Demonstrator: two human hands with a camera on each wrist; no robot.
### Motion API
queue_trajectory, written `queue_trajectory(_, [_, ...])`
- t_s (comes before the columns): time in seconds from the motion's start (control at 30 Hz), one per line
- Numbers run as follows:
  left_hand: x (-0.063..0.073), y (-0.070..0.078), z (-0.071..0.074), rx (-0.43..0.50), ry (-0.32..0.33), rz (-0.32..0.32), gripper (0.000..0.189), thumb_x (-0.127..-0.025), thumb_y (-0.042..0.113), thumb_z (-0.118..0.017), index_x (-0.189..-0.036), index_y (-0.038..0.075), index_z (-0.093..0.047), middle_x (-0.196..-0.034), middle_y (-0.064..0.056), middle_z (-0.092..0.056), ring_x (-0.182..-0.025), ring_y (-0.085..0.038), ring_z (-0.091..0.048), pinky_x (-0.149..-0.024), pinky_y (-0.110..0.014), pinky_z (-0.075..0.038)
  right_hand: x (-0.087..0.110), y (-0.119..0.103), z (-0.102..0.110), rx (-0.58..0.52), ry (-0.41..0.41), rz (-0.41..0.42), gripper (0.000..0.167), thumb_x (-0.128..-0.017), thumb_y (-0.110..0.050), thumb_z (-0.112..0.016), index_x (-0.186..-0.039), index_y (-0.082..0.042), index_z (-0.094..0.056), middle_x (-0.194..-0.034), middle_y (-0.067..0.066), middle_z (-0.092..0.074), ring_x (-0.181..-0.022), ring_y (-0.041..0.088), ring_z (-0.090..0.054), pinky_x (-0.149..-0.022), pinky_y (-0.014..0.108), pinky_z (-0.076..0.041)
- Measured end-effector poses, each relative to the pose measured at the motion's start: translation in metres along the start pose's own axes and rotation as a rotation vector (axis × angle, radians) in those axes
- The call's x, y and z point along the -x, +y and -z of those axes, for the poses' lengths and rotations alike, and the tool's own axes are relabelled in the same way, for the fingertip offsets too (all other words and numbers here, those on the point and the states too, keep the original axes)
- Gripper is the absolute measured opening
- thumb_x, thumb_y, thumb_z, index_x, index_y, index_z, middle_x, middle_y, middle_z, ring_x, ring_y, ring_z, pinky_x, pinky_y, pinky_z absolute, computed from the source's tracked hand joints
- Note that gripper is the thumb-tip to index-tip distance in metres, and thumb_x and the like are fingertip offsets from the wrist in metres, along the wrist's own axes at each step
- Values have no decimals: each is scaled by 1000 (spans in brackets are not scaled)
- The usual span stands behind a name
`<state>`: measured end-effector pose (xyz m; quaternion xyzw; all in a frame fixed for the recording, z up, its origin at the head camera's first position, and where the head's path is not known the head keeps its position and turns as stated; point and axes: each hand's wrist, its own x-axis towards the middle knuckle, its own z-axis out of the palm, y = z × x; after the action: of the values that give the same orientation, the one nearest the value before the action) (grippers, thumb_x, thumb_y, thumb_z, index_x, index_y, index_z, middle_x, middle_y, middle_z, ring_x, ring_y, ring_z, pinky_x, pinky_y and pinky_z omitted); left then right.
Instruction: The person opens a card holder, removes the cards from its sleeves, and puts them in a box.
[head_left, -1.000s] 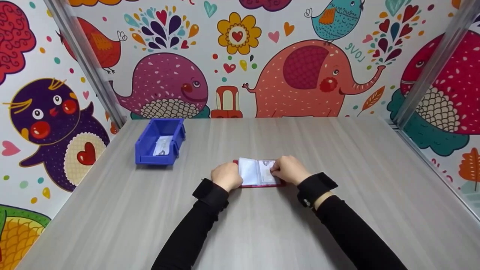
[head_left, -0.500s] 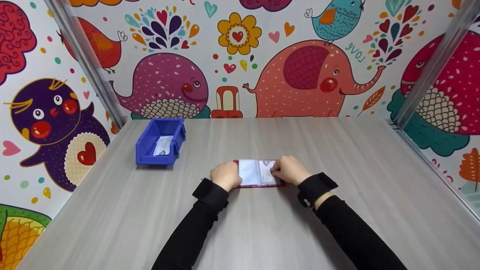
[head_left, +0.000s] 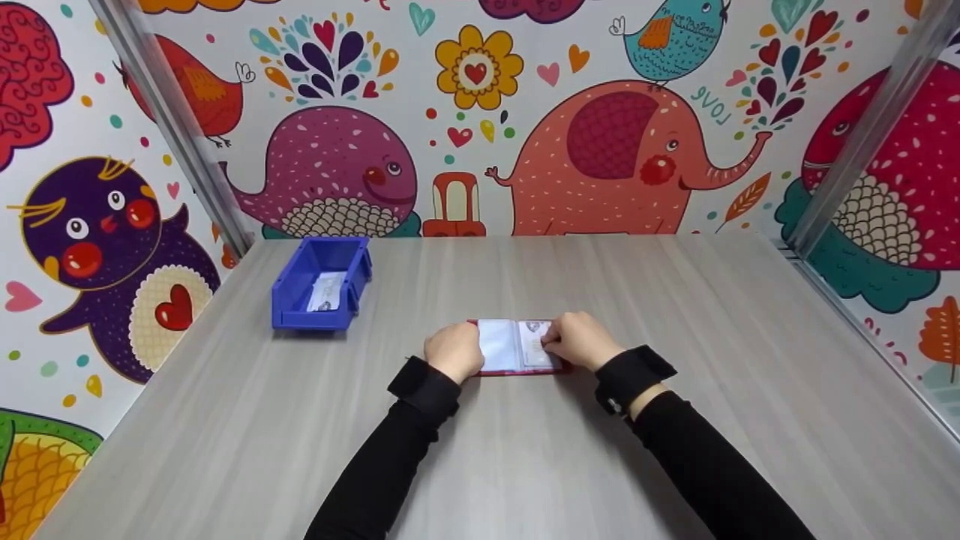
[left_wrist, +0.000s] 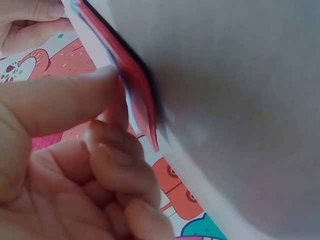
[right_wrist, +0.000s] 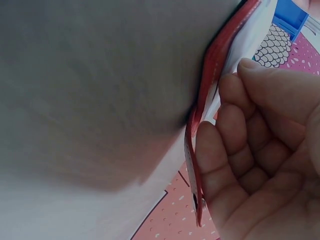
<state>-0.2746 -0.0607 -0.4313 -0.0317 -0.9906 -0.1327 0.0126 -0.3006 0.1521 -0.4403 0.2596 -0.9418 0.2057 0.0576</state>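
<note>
A red card holder (head_left: 499, 373) lies open on the table, its pale sleeve page (head_left: 496, 345) on the left. In the right-hand sleeve sits a whitish card (head_left: 531, 349) with a small grey picture at its top. My left hand (head_left: 454, 351) grips the holder's left edge; in the left wrist view its thumb (left_wrist: 75, 95) presses the inner side and the other fingers are curled. My right hand (head_left: 581, 341) pinches at the card's right side. In the right wrist view, thumb and forefinger meet at the white pages (right_wrist: 245, 42), beside the red cover (right_wrist: 216, 62).
A blue bin (head_left: 311, 319) stands at the back left of the table, with a similar white card (head_left: 325, 292) inside. Printed cartoon walls (head_left: 465, 150) enclose the back and sides, with metal posts (head_left: 176, 127) at the corners.
The left sleeve page, slightly raised a second ago, now lies flatter. My left hand has shifted only slightly; my right hand has stayed at the card.
</note>
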Motion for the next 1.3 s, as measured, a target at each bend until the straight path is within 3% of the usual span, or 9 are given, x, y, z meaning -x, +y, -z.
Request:
queue_trajectory(0.3, [1,1,0,-17,13,-7,6,-80,11,-71,-86,7,-70,-92,-9,-71,-85,-29,-67,-74,-49,-52,-1,2,0,-7,-6,-3,4,-82,-3,-76,-84,-2,-79,-84,7,-73,-70,16,-62,-66,34,-52])
queue_trajectory(0.5, [0,2,-2,-26,20,-16,6,-81,12,-71,-84,7,-70,-92,-9,-71,-85,-29,-67,-74,-49,-52,-1,4,1,-6,45,19,4,-81,-1,-76,-83,-3,-79,-81,6,-73,-73,20,-66,-67,36,-53])
queue_trajectory(0.83, [1,2,-1,-28,21,-10,9,-81,12,-72,-88,7,-71,-94,-10,-71,-86,-29,-67,-75,-48,-51,4,4,2,24,116,-34,7,-79,1,-73,-77,-5,-77,-76,3,-71,-69,21,-63,-67,40,-53])
queue_trajectory(1.3, [0,2,-1,-24,-1,-6,7,-81,11,-73,-86,8,-69,-89,-7,-70,-82,-27,-66,-73,-47,-52,8,2,3,101,72,-28,8,-78,2,-74,-81,-4,-79,-80,8,-72,-71,25,-64,-69,41,-53])
